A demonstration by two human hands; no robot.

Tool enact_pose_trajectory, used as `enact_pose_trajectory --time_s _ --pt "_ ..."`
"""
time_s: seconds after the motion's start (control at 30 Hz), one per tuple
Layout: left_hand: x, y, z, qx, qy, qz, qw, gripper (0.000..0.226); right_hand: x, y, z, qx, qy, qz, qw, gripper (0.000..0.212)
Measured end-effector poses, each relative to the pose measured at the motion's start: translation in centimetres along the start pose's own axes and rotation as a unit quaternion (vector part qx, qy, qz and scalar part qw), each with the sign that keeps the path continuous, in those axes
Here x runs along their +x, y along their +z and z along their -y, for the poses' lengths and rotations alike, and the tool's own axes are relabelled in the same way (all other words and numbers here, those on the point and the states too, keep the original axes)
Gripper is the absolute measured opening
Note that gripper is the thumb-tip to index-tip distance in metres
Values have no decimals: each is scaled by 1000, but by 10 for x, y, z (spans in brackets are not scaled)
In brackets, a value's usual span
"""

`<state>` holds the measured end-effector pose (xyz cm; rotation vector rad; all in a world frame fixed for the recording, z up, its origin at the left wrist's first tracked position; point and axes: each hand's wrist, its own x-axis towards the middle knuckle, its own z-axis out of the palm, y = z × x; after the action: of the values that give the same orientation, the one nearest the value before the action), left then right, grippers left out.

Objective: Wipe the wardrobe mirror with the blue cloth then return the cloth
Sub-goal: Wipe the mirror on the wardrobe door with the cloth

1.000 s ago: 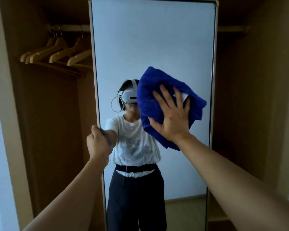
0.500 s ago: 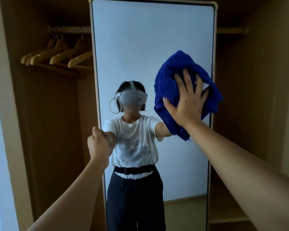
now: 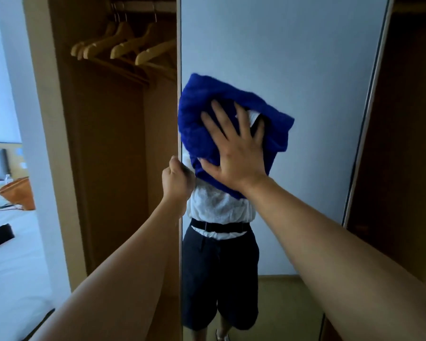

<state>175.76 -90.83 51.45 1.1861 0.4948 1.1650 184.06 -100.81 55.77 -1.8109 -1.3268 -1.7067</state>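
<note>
Right hand point(image 3: 234, 156) flat with fingers point(image 3: 219, 116) spread wide, pressing the bunched blue cloth point(image 3: 199, 124) against the mirror point(image 3: 293, 57) at its left edge, cloth slanting upper-left to lower-right, while the left hand point(image 3: 176, 183) curls its fingers round that same edge just below.

A brown wooden closet point(image 3: 108, 168) stands open, dim inside. Four wooden hangers point(image 3: 123, 46) hang on a rail point(image 3: 133, 6) near its top. At the left is a bed point(image 3: 8, 254) with white sheets, beside a pale wall point(image 3: 0, 82).
</note>
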Motion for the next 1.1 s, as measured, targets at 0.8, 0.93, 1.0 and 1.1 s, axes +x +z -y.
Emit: enact_pose_trajectory --time_s 0.8,0.93,1.0,1.1 --pt "-68 -98 156 159 -145 128 968 34 -188 35 48 3 -141 103 985 79" --pt "-76 -116 206 203 -135 112 963 28 -236 53 70 10 -172 109 979 80" --pt "-80 -126 229 222 -134 103 960 30 -262 61 83 16 -185 119 975 83" --pt "-90 -145 276 249 -155 92 952 33 -299 72 97 13 -209 133 969 91"
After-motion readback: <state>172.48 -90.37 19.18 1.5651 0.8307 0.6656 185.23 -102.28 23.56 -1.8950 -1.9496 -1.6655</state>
